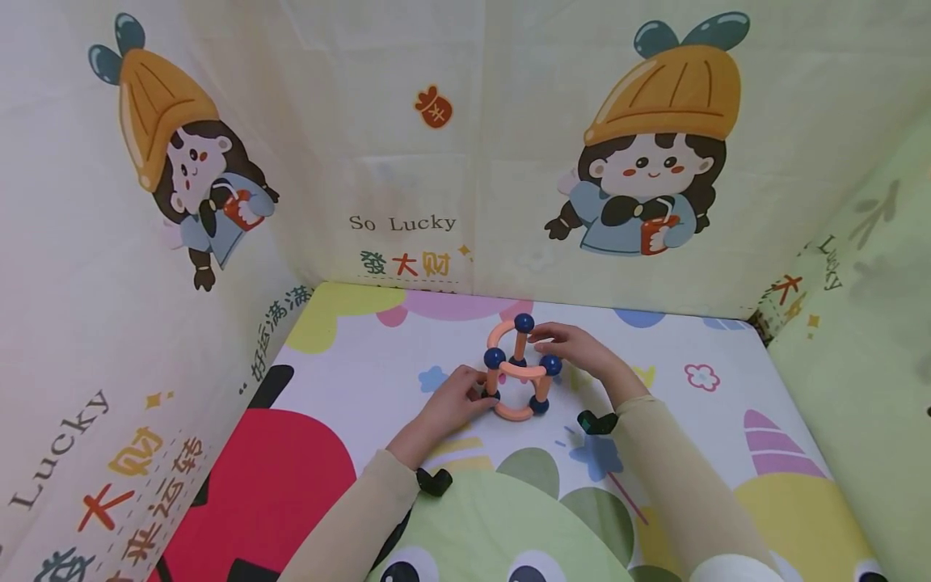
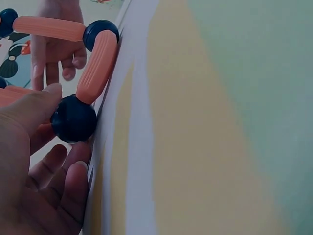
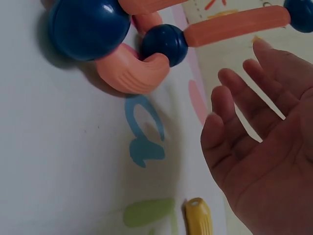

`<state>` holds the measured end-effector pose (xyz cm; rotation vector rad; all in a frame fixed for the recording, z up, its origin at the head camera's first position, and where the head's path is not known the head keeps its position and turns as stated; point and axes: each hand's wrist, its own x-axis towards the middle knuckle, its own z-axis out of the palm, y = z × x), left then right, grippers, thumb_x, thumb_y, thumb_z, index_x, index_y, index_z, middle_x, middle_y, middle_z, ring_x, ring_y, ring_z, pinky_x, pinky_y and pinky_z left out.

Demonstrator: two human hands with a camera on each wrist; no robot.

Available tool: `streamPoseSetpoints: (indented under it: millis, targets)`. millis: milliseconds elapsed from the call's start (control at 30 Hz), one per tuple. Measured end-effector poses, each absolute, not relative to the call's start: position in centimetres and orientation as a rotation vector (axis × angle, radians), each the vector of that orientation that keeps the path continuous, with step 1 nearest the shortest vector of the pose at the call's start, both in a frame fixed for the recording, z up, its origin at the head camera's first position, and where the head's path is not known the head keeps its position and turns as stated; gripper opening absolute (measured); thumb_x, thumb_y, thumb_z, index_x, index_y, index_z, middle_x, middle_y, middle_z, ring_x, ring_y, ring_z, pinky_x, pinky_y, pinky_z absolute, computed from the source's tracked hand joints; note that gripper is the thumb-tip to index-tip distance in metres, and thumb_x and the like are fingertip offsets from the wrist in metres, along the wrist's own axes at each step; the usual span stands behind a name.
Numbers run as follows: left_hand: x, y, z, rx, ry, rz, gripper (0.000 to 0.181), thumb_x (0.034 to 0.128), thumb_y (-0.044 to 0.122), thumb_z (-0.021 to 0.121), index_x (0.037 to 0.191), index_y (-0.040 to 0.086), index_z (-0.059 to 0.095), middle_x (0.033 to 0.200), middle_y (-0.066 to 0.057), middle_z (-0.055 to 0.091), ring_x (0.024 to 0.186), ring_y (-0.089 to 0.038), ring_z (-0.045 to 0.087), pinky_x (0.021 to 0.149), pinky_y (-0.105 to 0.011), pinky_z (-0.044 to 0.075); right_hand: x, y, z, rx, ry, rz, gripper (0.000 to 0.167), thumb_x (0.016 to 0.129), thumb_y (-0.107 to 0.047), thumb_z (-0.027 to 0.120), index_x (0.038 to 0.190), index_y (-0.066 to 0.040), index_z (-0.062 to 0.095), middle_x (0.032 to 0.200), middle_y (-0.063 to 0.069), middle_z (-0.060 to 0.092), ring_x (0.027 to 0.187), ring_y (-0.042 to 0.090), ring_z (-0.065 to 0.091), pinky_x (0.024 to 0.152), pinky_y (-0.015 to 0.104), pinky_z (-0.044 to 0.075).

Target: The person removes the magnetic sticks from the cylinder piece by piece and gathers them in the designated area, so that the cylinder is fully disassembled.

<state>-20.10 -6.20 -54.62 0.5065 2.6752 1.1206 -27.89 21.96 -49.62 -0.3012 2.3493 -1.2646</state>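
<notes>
A frame of orange rods and dark blue balls (image 1: pixel 522 370) stands on the printed table cover. My left hand (image 1: pixel 454 402) holds its lower left corner; in the left wrist view the thumb of that hand (image 2: pixel 29 161) lies against a blue ball (image 2: pixel 74 119), with the fingers curled beneath. Beside the frame's upper right, my right hand (image 1: pixel 582 353) is spread with relaxed fingers. The right wrist view shows that hand (image 3: pixel 264 127) with its palm bare, apart from the curved orange rod (image 3: pixel 132 73) and the large blue ball (image 3: pixel 89 27).
A yellow ridged piece (image 3: pixel 198 218) lies at the bottom of the right wrist view. Printed cloth walls (image 1: pixel 509 194) enclose the left, back and right of the table cover (image 1: pixel 655 356). Small dark devices (image 1: pixel 434 482) are by both wrists.
</notes>
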Motion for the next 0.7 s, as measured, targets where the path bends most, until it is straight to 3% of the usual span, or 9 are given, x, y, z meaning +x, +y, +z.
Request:
streamPoseSetpoints:
  millis: [133, 300, 700]
  targets:
    - [-20.0, -6.0, -54.6, 0.495, 2.689, 1.098, 0.040, 0.0910, 0.044, 0.069, 0.122, 0.020, 0.065, 0.111, 0.004, 0.052, 0.086, -0.011, 0.053, 0.075, -0.025, 0.048, -28.3, 21.2, -49.9, -0.326, 2.315, -1.261, 0.047, 0.095, -0.038, 0.064, 0.140, -0.029, 0.054, 0.145, 0.001, 0.054, 0.137, 0.032, 0.043, 0.112, 0.065, 0.030]
    - [-20.0, -5.8, -54.9, 0.493, 2.712, 1.067, 0.038, 0.0908, 0.045, 0.069, 0.119, 0.019, 0.066, 0.107, 0.005, 0.051, 0.084, -0.011, 0.052, 0.073, -0.024, 0.046, -28.6, 20.6, -49.9, -0.340, 2.294, -1.255, 0.044, 0.096, -0.034, 0.063, 0.139, -0.029, 0.056, 0.147, 0.003, 0.051, 0.132, 0.032, 0.048, 0.110, 0.062, 0.035]
    - [-20.0, -5.6, -54.5, 0.522, 2.712, 1.030, 0.033, 0.0913, 0.043, 0.069, 0.113, 0.018, 0.065, 0.102, 0.004, 0.050, 0.083, -0.011, 0.051, 0.071, -0.024, 0.045, -28.6, 20.1, -50.2, -0.374, 2.302, -1.220, 0.030, 0.099, -0.031, 0.058, 0.128, -0.026, 0.064, 0.138, 0.007, 0.056, 0.128, 0.031, 0.049, 0.107, 0.060, 0.038]
